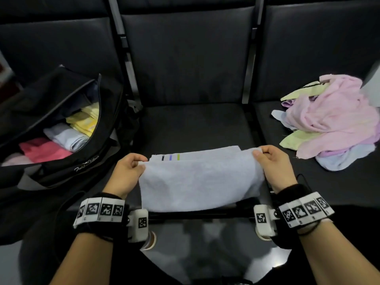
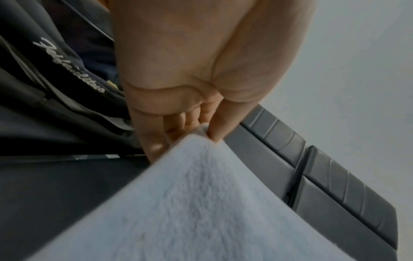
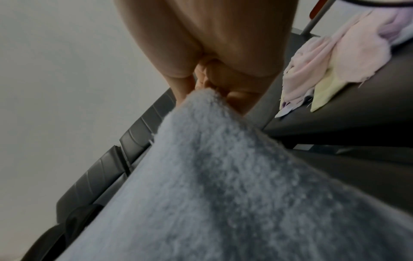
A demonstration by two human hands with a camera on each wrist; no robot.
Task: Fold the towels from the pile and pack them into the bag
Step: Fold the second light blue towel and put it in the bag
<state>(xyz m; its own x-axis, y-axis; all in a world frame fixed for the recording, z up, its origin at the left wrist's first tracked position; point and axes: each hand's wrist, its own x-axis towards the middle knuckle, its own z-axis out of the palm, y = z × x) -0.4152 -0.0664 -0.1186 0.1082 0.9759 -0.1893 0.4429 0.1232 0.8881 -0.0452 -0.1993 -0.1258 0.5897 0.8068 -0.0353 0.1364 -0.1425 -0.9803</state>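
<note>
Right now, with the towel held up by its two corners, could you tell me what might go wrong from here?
Each hand, left and right, only pinches a corner of the pale blue towel, so a corner could slip and spoil the fold. The towel's lower part hangs over the seat's front edge and could slide off. The bag already looks fairly full, so the fit may be tight.

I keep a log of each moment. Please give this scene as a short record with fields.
held item: pale blue terry towel, over the middle black seat
left hand: pinches its left corner
right hand: pinches its right corner
black fabric bag: open, on the left seat, folded towels inside
loose pile of pastel towels: on the right seat
</note>
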